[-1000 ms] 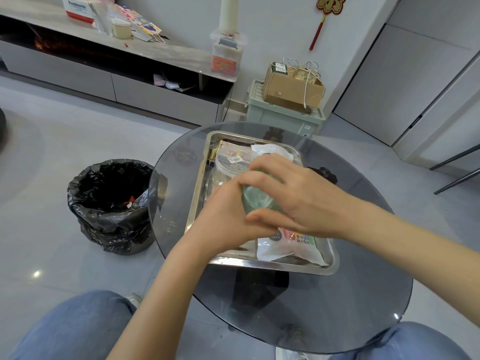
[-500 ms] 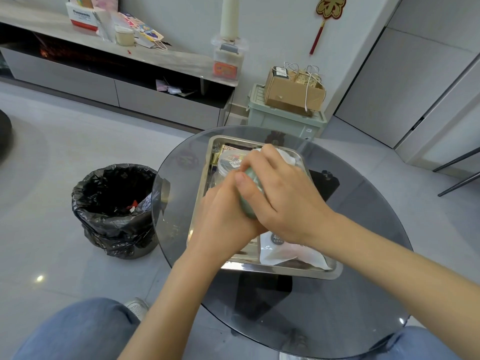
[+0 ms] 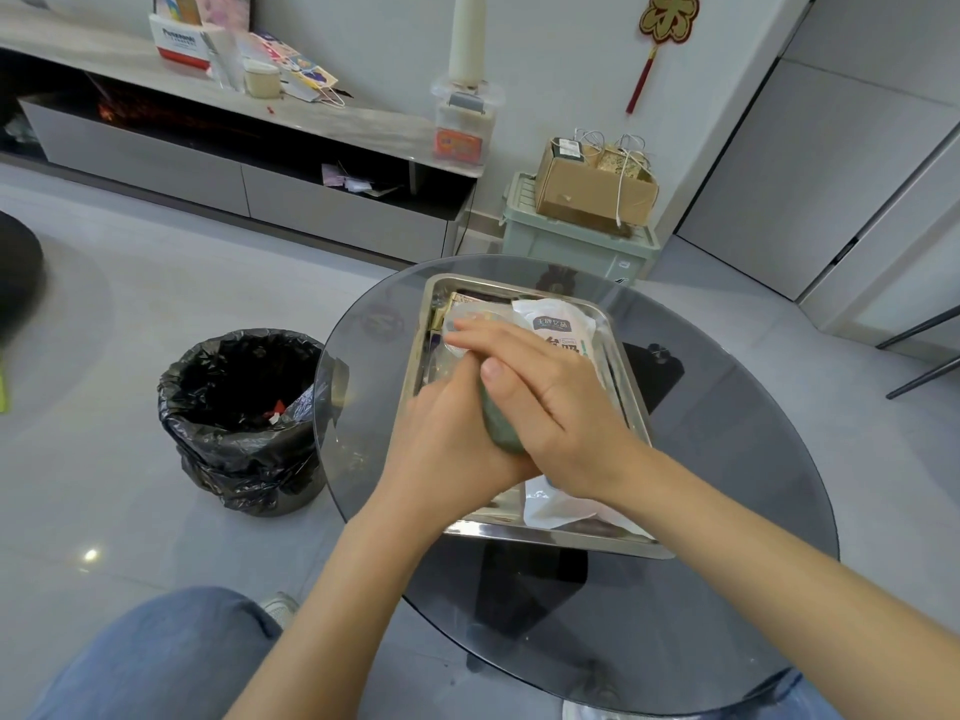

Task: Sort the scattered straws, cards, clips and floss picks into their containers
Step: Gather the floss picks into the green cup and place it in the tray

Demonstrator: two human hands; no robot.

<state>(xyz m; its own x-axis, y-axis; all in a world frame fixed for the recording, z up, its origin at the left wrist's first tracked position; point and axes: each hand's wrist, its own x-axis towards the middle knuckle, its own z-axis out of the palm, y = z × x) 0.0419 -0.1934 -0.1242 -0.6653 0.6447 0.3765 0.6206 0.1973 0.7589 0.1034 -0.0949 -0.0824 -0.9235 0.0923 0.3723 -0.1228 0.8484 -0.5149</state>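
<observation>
A small green container [image 3: 498, 428] was held above the middle of a metal tray [image 3: 631, 397], clasped between both hands so that only a strip of its side showed. The right hand [image 3: 550, 402] lay over it from above, thumb across the top and fingers curled down its far side. The left hand [image 3: 447, 449] closed on it from the near left; its fingers were hidden under the right hand, but they seemed to be wrapped round the container too. Just beyond the right fingertips, a clear round tub [image 3: 457, 324] sat in the tray's far left part, with a white printed pouch [image 3: 561, 319] beside it to the right. The tray rested on a round dark glass table [image 3: 727, 589]. On the floor left of the table stood a bin lined with a black bag [image 3: 244, 423]. Against the far wall, a cardboard box [image 3: 587, 194] sat on a pale green crate [image 3: 566, 246].
</observation>
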